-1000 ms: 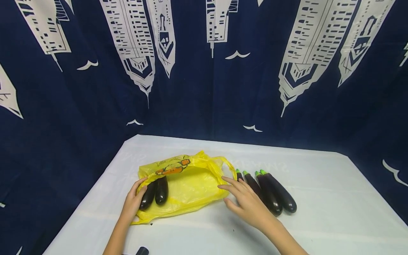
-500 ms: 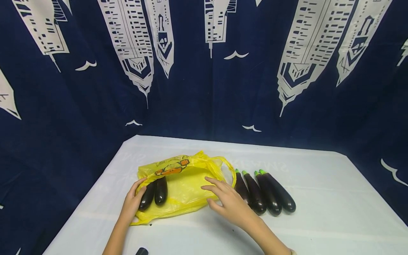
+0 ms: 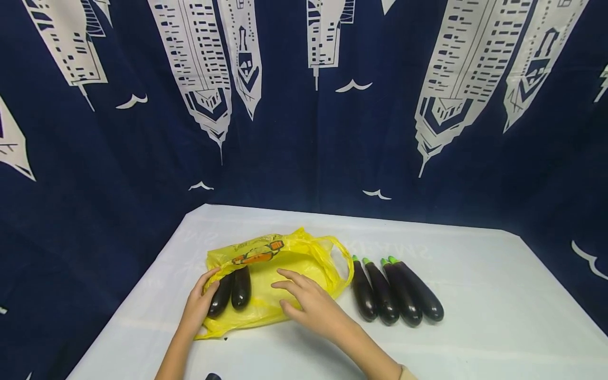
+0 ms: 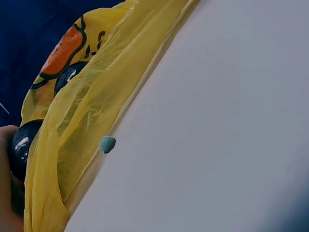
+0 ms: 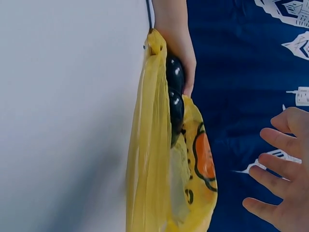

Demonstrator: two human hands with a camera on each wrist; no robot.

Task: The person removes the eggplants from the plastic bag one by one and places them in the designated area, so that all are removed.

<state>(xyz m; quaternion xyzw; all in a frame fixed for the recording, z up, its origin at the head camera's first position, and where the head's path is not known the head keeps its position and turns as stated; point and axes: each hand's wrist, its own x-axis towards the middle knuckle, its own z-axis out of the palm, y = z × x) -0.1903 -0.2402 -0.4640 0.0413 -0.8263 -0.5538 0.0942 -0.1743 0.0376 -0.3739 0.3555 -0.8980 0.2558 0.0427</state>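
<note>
Clearly divided: two eggplants (image 3: 241, 290) lying inside bag (image 3: 263, 290), four eggplants (image 3: 404, 298) lying outside

A person's left hand (image 3: 197, 303) is gripping the yellow bag's left edge, apparently because the thin plastic is likely to sag without support. The two eggplants are lying just beside that hand, rounded ends facing near, far ends disappearing under the printed flap; whether the hand is also pressing the nearest one is hard to tell. The right hand (image 3: 311, 306) is hanging above the bag's mouth, holding nothing, its fingers spread and slightly bent, clear of the plastic. The bag is lying left of center with its mouth gaping toward the near side, a position probably giving hands an easy way in. Just to the right, the four eggplants are lying side by side, green stems pointing far, the tidy row presumably leaving each one simple to pick out.

Underneath, a white table (image 3: 484, 295) is bearing it all, faint lettering (image 3: 389, 250) showing toward its far side. A small crumb (image 3: 225, 338) is resting by the bag's near left corner, and a dark object (image 3: 213, 377), too cropped to identify, is poking into view at the near side. Beyond, a navy cloth (image 3: 313, 158) is hanging as a backdrop, its pale printed towers pointing downward among birdlike marks.
</note>
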